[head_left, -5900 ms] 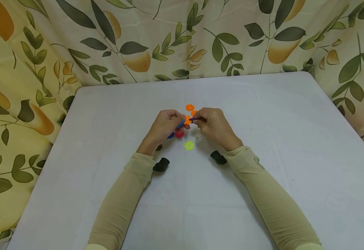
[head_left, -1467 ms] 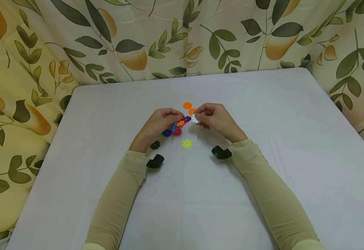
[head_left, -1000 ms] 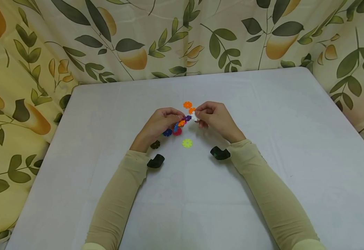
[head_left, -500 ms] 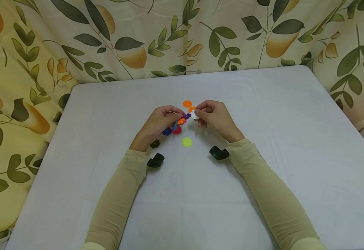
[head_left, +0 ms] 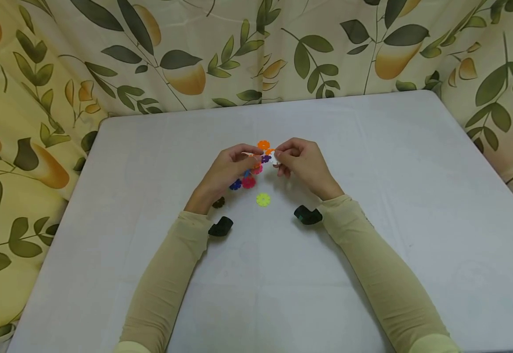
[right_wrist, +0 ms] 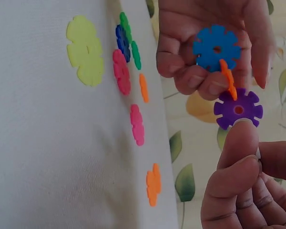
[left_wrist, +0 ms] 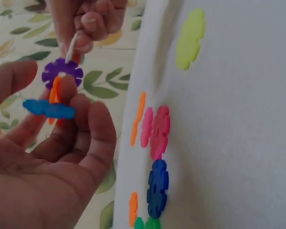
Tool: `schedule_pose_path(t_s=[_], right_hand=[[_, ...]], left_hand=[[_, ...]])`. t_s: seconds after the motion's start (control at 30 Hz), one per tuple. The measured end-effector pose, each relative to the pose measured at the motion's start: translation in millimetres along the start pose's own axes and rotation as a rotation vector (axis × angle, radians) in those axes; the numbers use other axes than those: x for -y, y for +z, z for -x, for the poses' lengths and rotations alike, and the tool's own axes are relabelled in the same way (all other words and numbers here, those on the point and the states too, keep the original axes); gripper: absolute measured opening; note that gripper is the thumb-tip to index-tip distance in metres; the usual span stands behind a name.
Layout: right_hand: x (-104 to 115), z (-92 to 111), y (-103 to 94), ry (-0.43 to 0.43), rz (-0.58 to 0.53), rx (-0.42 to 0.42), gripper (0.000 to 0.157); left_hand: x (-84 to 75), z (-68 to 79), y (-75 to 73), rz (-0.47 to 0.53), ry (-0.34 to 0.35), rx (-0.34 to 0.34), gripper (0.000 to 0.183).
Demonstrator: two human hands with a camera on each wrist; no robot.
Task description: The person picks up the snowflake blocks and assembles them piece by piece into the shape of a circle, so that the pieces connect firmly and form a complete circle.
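Note:
My left hand (head_left: 230, 166) holds a short chain of notched, flower-shaped interlocking discs: a blue disc (right_wrist: 217, 48), an orange disc (right_wrist: 228, 79) and a purple disc (right_wrist: 239, 110). One of its fingers is lifted off the chain, while curled ones bear against the blue and orange discs. Pinched between thumb and fingers of my right hand (head_left: 306, 164) is a white disc (left_wrist: 72, 47), seen edge-on in the left wrist view. Its edge meets the purple disc's rim; how deep it sits in a slot I cannot tell. Both hands are above the table.
Loose discs lie on the white-covered table (head_left: 349, 274): yellow (head_left: 263, 199), red-pink (head_left: 249, 182), dark blue (head_left: 235, 184), dark brown (head_left: 218, 202), orange (head_left: 263, 144) and others. Black wrist-worn pieces (head_left: 221, 226) hang by the cuffs. A leaf-patterned curtain (head_left: 238, 54) borders the table.
Earlier my right hand held the purple disc against the orange one; now purple is on the chain and the white disc, formerly on the table, is in that hand. The left fingers have shifted.

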State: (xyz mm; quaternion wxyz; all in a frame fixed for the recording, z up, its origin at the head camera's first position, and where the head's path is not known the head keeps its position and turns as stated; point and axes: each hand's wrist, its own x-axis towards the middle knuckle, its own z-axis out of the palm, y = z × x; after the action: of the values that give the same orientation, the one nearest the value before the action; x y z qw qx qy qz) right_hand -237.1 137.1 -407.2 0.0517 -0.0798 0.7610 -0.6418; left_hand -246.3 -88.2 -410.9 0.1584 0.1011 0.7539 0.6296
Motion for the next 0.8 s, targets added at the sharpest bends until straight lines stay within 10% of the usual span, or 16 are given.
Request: schedule_pose_path(t_s=[0.4,0.8], right_hand=[[0.8,0.8,4.2,-0.009,-0.046,-0.039,0.016],[3.9,2.8,13.2,-0.042,-0.043,-0.098,0.013]], left_hand=[[-6.0,4.3,21.0,-0.205,0.108,-0.199,0.008],[-2.5,0.8,20.1,0.013,0.099,-0.204,0.007]])
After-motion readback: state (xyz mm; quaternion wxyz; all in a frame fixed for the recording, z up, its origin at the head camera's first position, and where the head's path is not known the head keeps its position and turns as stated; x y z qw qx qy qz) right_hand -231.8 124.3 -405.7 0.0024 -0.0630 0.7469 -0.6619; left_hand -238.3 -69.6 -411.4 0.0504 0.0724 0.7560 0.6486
